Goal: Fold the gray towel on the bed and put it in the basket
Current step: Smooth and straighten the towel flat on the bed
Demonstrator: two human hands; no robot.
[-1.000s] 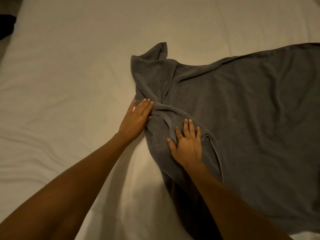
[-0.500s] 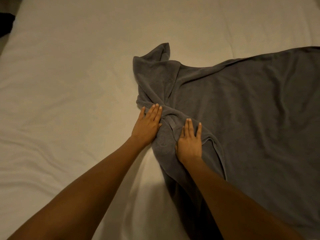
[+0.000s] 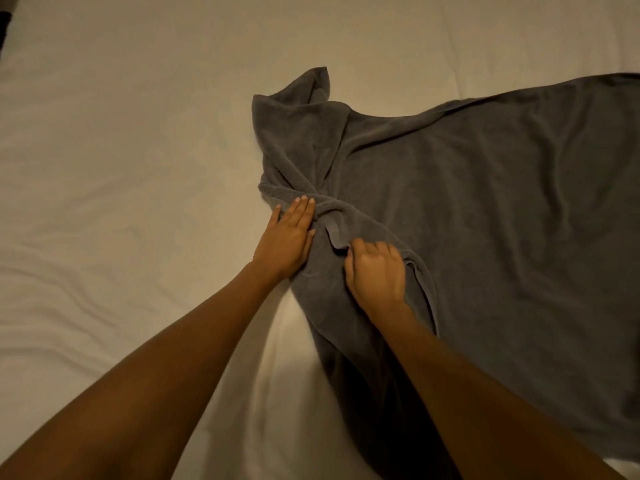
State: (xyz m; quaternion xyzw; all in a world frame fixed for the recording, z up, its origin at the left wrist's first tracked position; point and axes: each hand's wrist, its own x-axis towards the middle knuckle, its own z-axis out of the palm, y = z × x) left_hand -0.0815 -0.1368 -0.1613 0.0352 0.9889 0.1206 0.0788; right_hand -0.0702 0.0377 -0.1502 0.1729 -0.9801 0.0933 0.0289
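The gray towel [image 3: 485, 220] lies spread over the right half of the bed, its left end bunched and twisted into folds. My left hand [image 3: 287, 237] rests flat on that bunched left edge, fingers straight and together, pressing the cloth. My right hand [image 3: 377, 271] sits just to the right of it, fingers curled into a fold of the towel, gripping it. The towel's far-left corner stands up in a small peak. No basket is in view.
The white bed sheet [image 3: 121, 202] covers the whole view, wrinkled at the left. A dark object [image 3: 4, 29] shows at the bed's top-left edge.
My right hand went from flat with fingers spread to fingers curled around a towel fold. My left hand shifted slightly right along the bunched edge and stays flat.
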